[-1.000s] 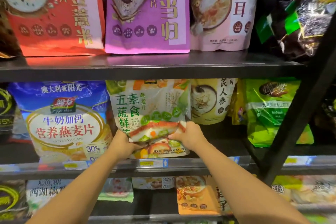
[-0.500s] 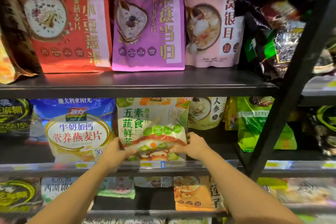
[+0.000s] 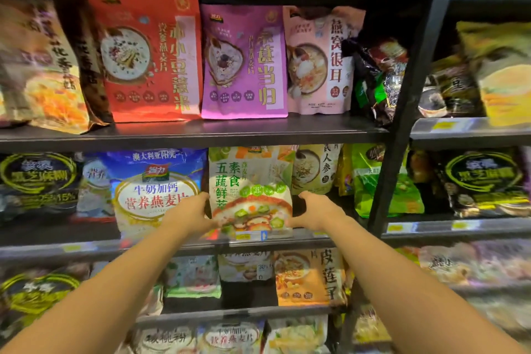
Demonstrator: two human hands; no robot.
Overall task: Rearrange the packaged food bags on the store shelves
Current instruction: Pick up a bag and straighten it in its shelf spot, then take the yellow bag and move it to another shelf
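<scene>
While both arms reach forward, the left hand and the right hand hold a white-and-green vegetable oat bag between them, 1 hand on each side edge near its lower half. The left hand's fingers curl round the bag's left edge, with the thumb low against its front. The right hand's fingers bend round the right edge; how far they wrap behind it cannot be told. The bag stands upright on the middle shelf, its bottom just behind the shelf's front rail and a price tag.

Just left of the left hand, touching the bag's side, stands a blue milk-calcium oat bag. Just right of the right hand sits a pale ginseng oat bag, partly behind the held bag, and further right a green bag. Above the hands, on the upper shelf, stand 3 upright pouches side by side: a red pouch, a purple pouch and a pink pouch. Below the hands an orange lotus-seed bag stands on the lower shelf.
</scene>
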